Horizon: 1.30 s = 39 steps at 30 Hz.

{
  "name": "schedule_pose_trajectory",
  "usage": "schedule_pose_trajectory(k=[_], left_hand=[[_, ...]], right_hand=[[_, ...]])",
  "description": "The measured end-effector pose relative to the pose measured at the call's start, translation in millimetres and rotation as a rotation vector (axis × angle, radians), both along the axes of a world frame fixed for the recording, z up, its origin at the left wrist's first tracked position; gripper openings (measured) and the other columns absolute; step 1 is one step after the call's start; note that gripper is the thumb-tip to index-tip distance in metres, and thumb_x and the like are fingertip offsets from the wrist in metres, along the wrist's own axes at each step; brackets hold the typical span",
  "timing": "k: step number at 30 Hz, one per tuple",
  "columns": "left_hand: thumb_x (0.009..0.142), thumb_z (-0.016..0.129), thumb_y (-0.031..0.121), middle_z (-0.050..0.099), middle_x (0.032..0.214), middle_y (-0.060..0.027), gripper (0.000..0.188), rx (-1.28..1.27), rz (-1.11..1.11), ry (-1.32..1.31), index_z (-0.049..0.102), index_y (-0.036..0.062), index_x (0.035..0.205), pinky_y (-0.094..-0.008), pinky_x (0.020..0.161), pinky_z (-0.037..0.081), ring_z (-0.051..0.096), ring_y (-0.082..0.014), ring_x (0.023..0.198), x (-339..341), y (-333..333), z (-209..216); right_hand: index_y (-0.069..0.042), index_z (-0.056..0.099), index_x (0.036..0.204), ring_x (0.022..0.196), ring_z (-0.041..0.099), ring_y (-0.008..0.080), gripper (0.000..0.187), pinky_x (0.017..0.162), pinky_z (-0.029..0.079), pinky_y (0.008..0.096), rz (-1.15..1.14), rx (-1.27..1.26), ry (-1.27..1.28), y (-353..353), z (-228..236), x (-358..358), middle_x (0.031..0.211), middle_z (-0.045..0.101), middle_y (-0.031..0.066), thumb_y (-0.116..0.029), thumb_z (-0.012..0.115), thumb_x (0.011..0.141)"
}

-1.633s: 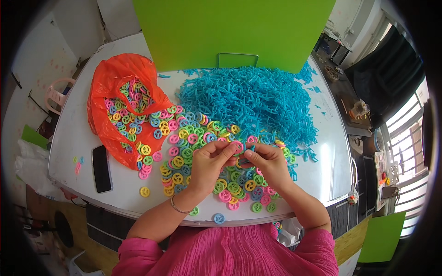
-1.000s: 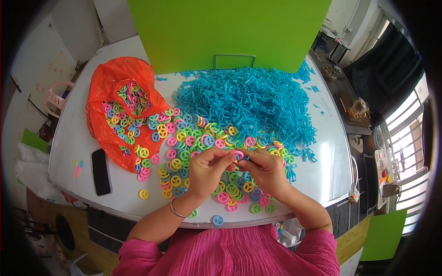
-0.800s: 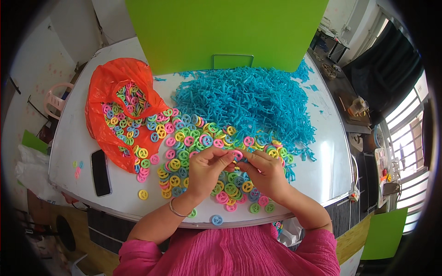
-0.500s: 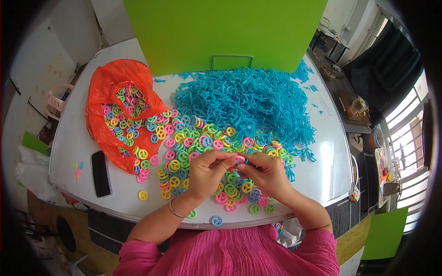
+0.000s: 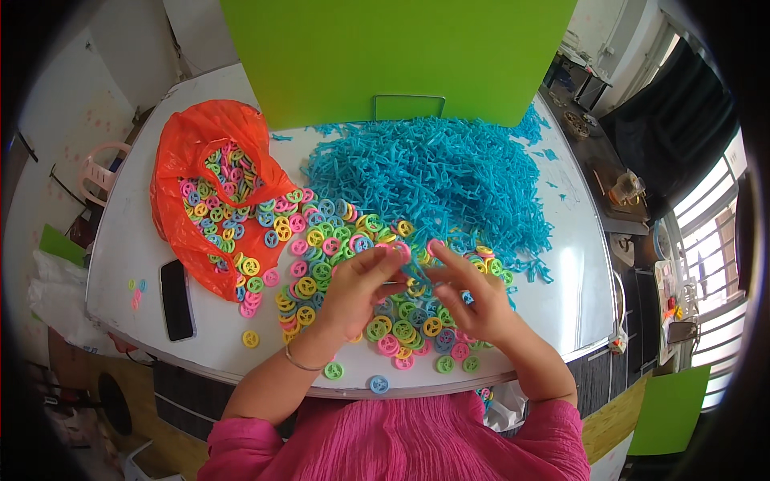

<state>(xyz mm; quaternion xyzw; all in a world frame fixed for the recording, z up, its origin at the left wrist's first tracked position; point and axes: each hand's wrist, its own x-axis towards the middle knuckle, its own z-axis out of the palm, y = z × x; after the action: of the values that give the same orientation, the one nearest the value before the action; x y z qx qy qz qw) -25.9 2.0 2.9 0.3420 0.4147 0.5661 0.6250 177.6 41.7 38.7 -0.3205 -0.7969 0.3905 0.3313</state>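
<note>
**Loose pieces near the desk edge, small parts pinched over the pile**

The white rounded desk [image 5: 561, 264] carries everything, and its near edge is the weak spot: a green ring [image 5: 334, 370] and a blue ring [image 5: 378, 384] lie right at the rim, and any sweep of a forearm would likely push them off. The big heap of bright blue plastic stick pieces [image 5: 433, 180] sprawls toward the far right side, with strays scattered beyond it that could slide away if the heap is disturbed.

The crumpled orange plastic bag [image 5: 200, 200] lies open on its side, holding pink, yellow, green and blue spoked plastic rings; its mouth spills them into the spread of loose coloured rings [image 5: 337, 240] across the desk, so nothing is truly contained. A black phone [image 5: 176, 299] lies flat just beside the bag, near the rim.

The left hand [image 5: 353, 293] and right hand [image 5: 473, 301] meet above the ring pile. Their fingers are narrowly pinched together around a small pink ring [image 5: 401, 249]; a slip would drop it back into look-alike pieces.
</note>
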Motion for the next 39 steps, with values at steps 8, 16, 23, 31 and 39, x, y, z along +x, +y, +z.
schedule_pose_trajectory(k=[8,16,23,31,39], left_hand=[[0.092,0.064,0.03,0.066,0.083,-0.0012,0.025,-0.201,-0.178,0.157,0.068,0.0067,0.099,-0.0252,0.066,0.048,0.062,-0.0127,0.075,1,0,5],[0.082,0.071,0.02,0.059,0.077,-0.0057,0.016,0.414,0.488,1.536,0.073,0.0099,0.094,-0.0359,0.074,0.044,0.056,-0.0234,0.077,-38,19,-12],[0.078,0.074,0.016,0.062,0.085,-0.0052,0.014,0.384,0.462,1.6,0.073,0.0097,0.091,-0.0375,0.076,0.044,0.057,-0.0249,0.083,-41,19,-14],[0.075,0.077,0.019,0.064,0.089,-0.0061,0.021,0.345,0.29,1.407,0.073,0.0109,0.093,-0.0365,0.077,0.047,0.06,-0.0263,0.086,-34,19,-13],[0.073,0.079,0.021,0.064,0.093,-0.0065,0.025,0.326,0.19,1.495,0.073,0.0107,0.095,-0.0393,0.082,0.046,0.059,-0.0281,0.091,-30,15,-8]], right_hand=[[-0.007,0.066,0.111,0.097,0.064,0.025,0.039,0.081,0.05,0.0334,0.368,0.833,-0.018,18,-4,6,0.101,0.067,0.0087,-0.002,0.069,0.073],[0.0,0.056,0.112,0.089,0.066,0.0203,0.019,0.078,0.052,0.0323,0.177,-0.256,0.255,10,-7,8,0.087,0.064,0.0081,-0.01,0.056,0.096],[-0.001,0.051,0.11,0.085,0.065,0.0181,0.018,0.074,0.052,0.0309,0.243,-0.693,0.413,22,-19,9,0.088,0.064,0.0097,-0.014,0.055,0.098],[-0.002,0.053,0.105,0.074,0.063,0.017,0.014,0.068,0.055,0.0324,0.196,-0.75,0.391,26,-22,6,0.081,0.059,0.008,-0.014,0.055,0.097],[-0.004,0.051,0.106,0.081,0.06,0.0155,0.01,0.071,0.055,0.0334,0.193,-0.817,0.426,25,-25,4,0.089,0.059,0.0076,-0.01,0.052,0.098]])
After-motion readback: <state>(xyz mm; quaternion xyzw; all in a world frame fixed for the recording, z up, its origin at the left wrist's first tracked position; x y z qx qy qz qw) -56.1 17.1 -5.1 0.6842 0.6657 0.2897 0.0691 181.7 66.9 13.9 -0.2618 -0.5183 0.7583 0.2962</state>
